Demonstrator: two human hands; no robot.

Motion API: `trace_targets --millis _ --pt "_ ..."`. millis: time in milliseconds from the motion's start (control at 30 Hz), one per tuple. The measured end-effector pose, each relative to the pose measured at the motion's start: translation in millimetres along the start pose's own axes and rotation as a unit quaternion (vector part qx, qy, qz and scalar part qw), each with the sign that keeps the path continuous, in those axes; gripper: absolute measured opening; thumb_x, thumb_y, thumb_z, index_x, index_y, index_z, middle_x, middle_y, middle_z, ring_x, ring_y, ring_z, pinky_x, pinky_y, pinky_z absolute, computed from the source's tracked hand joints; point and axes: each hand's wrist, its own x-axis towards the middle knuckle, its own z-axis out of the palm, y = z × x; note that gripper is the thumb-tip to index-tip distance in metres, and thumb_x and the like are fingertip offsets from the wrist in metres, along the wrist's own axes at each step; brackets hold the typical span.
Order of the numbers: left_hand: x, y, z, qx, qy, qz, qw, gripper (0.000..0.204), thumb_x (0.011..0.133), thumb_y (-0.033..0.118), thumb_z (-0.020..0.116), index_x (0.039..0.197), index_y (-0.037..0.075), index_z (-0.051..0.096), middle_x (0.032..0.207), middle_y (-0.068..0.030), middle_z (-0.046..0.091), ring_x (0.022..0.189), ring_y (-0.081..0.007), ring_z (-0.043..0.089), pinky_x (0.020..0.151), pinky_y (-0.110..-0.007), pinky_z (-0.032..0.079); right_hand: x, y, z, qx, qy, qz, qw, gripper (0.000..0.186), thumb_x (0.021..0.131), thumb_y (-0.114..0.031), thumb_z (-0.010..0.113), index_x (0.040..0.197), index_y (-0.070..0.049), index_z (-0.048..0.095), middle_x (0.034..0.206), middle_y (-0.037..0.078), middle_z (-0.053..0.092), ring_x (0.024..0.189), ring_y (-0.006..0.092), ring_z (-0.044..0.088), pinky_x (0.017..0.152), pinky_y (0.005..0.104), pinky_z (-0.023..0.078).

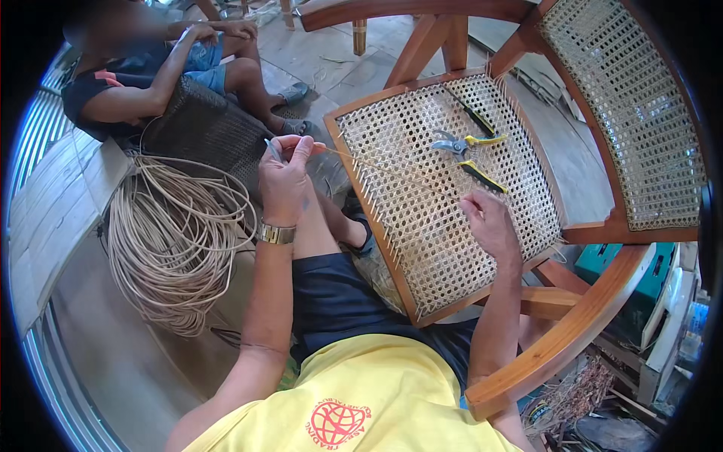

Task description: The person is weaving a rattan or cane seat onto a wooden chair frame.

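My left hand (285, 177) is raised at the left edge of a wooden chair's seat, its thumb and fingers pinching a thin cane strand (340, 154). A slim grey piece (273, 151), its kind unclear, sticks out between the same fingers. From there the strand crosses above the woven cane seat (422, 248) toward my right hand (489, 226). That hand is closed over the right part of the seat, fingertips pinched around the strand's other end, which they mostly hide. Pruning shears (452, 145) with yellow and black handles lie on the weave, beside a slim dark tool (468, 109).
A large coil of cane (177, 248) hangs at the left. Another person (143, 94) sits at the upper left. The chair's cane back (625, 113) rises at the right, and a curved wooden armrest (565, 331) passes near my right forearm. Short strand ends stick up along the seat's edges.
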Motion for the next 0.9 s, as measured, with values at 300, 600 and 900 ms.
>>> trace_targets --millis 300,600,900 --pt "-17 17 -4 -0.119 -0.003 0.017 0.993 0.012 0.099 0.018 0.067 0.107 0.01 0.064 0.099 -0.0096 0.075 0.055 0.0026 0.036 0.048 -0.016 0.026 28 -86 56 -0.061 0.126 -0.312 0.94 0.017 0.091 -0.015 0.057 0.099 -0.003 0.067 0.1 0.012 0.065 0.095 0.0321 0.066 0.08 0.0434 0.053" --pt "-41 19 -8 -0.304 -0.083 -0.09 0.945 0.022 0.101 0.029 0.064 0.11 0.01 0.065 0.094 -0.0042 0.074 0.057 -0.0003 0.045 0.05 -0.018 0.033 8 -165 59 0.034 0.172 -0.257 0.95 0.015 0.084 -0.01 0.064 0.096 -0.002 0.062 0.094 0.013 0.062 0.089 0.0311 0.068 0.071 0.041 0.056" --pt "-100 -50 150 0.064 -0.271 0.046 0.959 0.034 0.108 0.021 0.046 0.138 0.005 0.054 0.094 -0.0014 0.071 0.057 -0.0031 0.044 0.052 -0.02 0.04 -33 -185 30 0.067 0.313 -0.318 0.892 0.018 0.08 -0.003 0.063 0.097 0.002 0.06 0.092 0.016 0.056 0.088 0.0333 0.061 0.075 0.0437 0.051"
